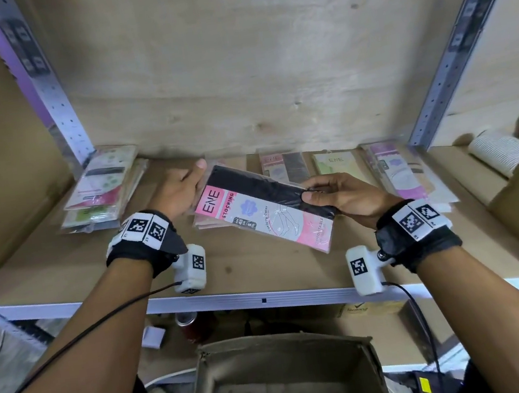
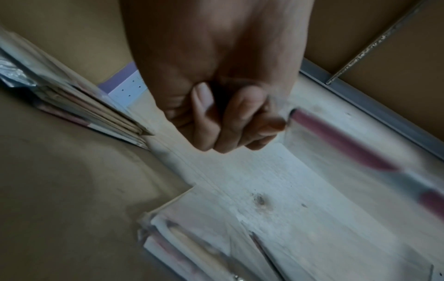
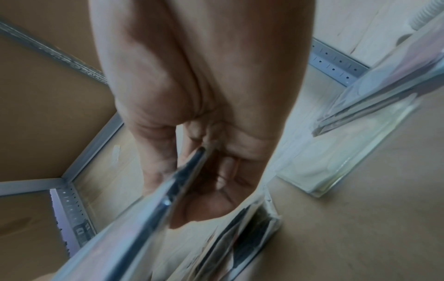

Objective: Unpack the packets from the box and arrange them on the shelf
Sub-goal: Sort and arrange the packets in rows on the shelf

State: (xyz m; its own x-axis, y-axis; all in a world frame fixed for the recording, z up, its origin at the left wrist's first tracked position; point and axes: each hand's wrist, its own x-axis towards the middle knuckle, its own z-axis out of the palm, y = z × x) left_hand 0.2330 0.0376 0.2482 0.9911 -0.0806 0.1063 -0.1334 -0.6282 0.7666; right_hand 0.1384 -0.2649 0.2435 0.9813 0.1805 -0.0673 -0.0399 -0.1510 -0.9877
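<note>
A pink and black stocking packet (image 1: 263,212) hangs tilted just above the wooden shelf (image 1: 64,281), held at both ends. My left hand (image 1: 195,185) grips its far left end, fingers curled (image 2: 240,123) against the blurred pink packet (image 2: 348,148). My right hand (image 1: 308,191) pinches the right edge, thumb on top; the right wrist view shows that packet edge-on (image 3: 168,199) between thumb and fingers (image 3: 204,161). A low pile of packets (image 1: 204,225) lies under its left end. The open cardboard box (image 1: 207,384) sits below the shelf, with no packet visible inside.
More packet piles lie on the shelf: far left (image 1: 102,190), centre back (image 1: 284,166), a green one (image 1: 336,163) and a purple pile (image 1: 403,170). A carton of white rolls (image 1: 499,151) stands at right. Metal uprights (image 1: 49,92) (image 1: 450,49) flank the bay.
</note>
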